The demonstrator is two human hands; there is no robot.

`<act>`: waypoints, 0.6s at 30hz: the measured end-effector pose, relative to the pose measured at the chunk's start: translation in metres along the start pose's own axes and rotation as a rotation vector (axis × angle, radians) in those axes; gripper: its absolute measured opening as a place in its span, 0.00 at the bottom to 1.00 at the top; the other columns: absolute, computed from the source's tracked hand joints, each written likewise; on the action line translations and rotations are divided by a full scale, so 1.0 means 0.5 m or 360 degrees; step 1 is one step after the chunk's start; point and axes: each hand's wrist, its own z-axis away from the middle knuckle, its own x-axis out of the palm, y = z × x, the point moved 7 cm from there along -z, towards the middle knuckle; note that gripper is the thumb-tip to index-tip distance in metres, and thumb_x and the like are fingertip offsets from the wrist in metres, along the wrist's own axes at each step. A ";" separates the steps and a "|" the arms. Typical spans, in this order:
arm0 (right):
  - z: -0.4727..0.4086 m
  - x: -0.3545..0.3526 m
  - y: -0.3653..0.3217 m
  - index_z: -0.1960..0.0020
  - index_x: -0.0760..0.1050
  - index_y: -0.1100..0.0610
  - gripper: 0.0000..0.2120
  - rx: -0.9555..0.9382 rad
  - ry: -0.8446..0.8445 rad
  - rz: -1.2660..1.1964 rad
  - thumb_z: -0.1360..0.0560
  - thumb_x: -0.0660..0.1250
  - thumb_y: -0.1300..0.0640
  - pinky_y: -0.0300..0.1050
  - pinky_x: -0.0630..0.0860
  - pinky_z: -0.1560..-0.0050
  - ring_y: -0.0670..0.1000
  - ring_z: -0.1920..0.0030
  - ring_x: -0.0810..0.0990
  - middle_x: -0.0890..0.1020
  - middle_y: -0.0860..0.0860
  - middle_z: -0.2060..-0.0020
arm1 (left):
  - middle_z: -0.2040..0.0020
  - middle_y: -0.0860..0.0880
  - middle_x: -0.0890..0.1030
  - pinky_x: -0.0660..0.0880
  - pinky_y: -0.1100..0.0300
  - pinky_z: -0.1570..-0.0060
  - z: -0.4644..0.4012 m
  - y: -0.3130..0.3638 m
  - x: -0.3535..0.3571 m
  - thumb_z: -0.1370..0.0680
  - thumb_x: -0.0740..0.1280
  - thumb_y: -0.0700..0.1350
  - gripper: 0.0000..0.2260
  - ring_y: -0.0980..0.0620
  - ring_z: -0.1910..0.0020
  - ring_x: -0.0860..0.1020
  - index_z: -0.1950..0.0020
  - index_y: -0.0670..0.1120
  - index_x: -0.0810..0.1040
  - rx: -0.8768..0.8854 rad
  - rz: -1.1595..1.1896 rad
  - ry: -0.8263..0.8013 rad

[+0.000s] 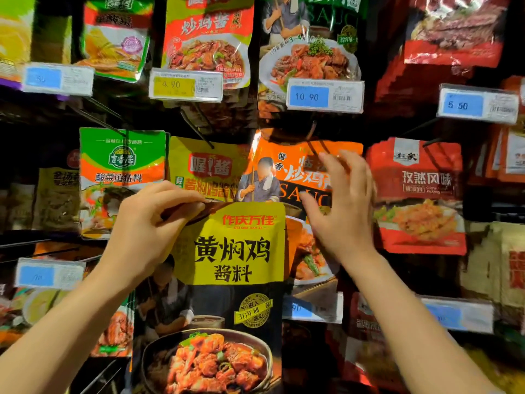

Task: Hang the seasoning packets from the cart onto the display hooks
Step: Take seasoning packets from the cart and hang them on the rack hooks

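Observation:
My left hand (150, 226) pinches the top left corner of a yellow and black seasoning packet (227, 265) with a braised chicken picture, held up in front of the display. My right hand (343, 206) is raised to its right with fingers spread and relaxed, resting against an orange sauce packet (295, 172) that hangs on a hook (318, 149). Left of that, a yellow packet (204, 169) hangs on its own hook (199, 132). The cart is out of view.
Rows of hanging packets fill the wall: a green and orange one (122, 166) at the left, a red one (417, 194) at the right, more above. Price tags (324, 95) stick out on hook ends above and below the hands.

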 end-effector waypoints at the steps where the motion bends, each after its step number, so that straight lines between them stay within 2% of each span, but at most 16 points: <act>1: 0.028 0.022 -0.023 0.33 0.70 0.52 0.25 -0.0139 -0.0188 0.0055 0.29 0.62 0.48 0.63 0.53 0.29 0.57 0.30 0.63 0.68 0.55 0.32 | 0.55 0.63 0.78 0.67 0.77 0.56 0.004 -0.003 0.001 0.27 0.65 0.48 0.11 0.70 0.54 0.74 0.49 0.47 0.83 -0.0017 0.0020 -0.0016; 3: 0.056 0.062 -0.039 0.32 0.70 0.48 0.25 -0.0222 -0.0553 0.0143 0.29 0.60 0.49 0.69 0.45 0.30 0.56 0.28 0.61 0.68 0.53 0.30 | 0.57 0.66 0.78 0.67 0.77 0.55 0.010 -0.006 0.002 0.27 0.65 0.48 0.09 0.70 0.53 0.74 0.49 0.52 0.80 -0.0041 0.0046 -0.0048; 5: 0.046 0.088 -0.017 0.29 0.65 0.43 0.28 -0.0069 -0.0837 0.0197 0.28 0.55 0.39 0.68 0.42 0.31 0.54 0.26 0.57 0.62 0.50 0.26 | 0.56 0.66 0.77 0.67 0.77 0.55 0.017 -0.008 0.001 0.25 0.67 0.43 0.08 0.71 0.53 0.73 0.48 0.52 0.80 -0.0026 -0.0012 -0.0051; 7: 0.030 0.117 0.016 0.27 0.59 0.39 0.35 0.0012 -0.1045 0.0379 0.31 0.45 0.29 0.67 0.45 0.31 0.53 0.27 0.56 0.57 0.47 0.24 | 0.53 0.64 0.76 0.67 0.76 0.54 0.023 -0.012 -0.004 0.25 0.69 0.39 0.08 0.71 0.52 0.72 0.48 0.50 0.82 -0.0027 -0.0079 -0.0039; 9: 0.035 0.149 0.043 0.26 0.54 0.39 0.34 -0.0021 -0.1198 0.0532 0.29 0.49 0.27 0.66 0.53 0.31 0.55 0.27 0.57 0.53 0.48 0.23 | 0.52 0.65 0.76 0.67 0.76 0.53 0.027 -0.016 -0.010 0.25 0.68 0.41 0.07 0.71 0.52 0.72 0.48 0.49 0.82 -0.0032 -0.0096 -0.0037; 12: 0.066 0.193 0.094 0.24 0.45 0.40 0.35 0.0078 -0.1494 0.0461 0.25 0.58 0.35 0.61 0.63 0.33 0.56 0.24 0.52 0.44 0.49 0.23 | 0.54 0.66 0.76 0.68 0.74 0.52 0.035 -0.024 -0.020 0.27 0.64 0.44 0.10 0.68 0.52 0.73 0.48 0.50 0.82 -0.0056 -0.0091 -0.0041; 14: 0.075 0.198 0.112 0.24 0.41 0.40 0.37 0.0062 -0.1564 0.0497 0.24 0.59 0.37 0.62 0.63 0.33 0.56 0.24 0.49 0.41 0.49 0.23 | 0.53 0.64 0.76 0.70 0.69 0.53 0.041 -0.022 -0.025 0.27 0.65 0.43 0.09 0.63 0.55 0.73 0.48 0.51 0.81 -0.0036 -0.0118 -0.0057; 16: 0.074 0.189 0.108 0.24 0.43 0.40 0.36 0.0042 -0.1549 0.0501 0.24 0.59 0.38 0.64 0.58 0.32 0.55 0.24 0.48 0.43 0.49 0.23 | 0.54 0.62 0.76 0.72 0.62 0.54 0.046 -0.023 -0.027 0.25 0.68 0.41 0.08 0.56 0.55 0.74 0.48 0.49 0.82 -0.0022 -0.0152 -0.0073; 18: 0.063 0.152 0.074 0.24 0.52 0.43 0.31 0.0100 -0.1358 0.0278 0.23 0.59 0.39 0.60 0.59 0.32 0.54 0.26 0.56 0.55 0.51 0.24 | 0.54 0.61 0.77 0.72 0.59 0.56 0.051 -0.026 -0.027 0.25 0.69 0.39 0.08 0.53 0.54 0.75 0.48 0.49 0.82 -0.0030 -0.0161 -0.0089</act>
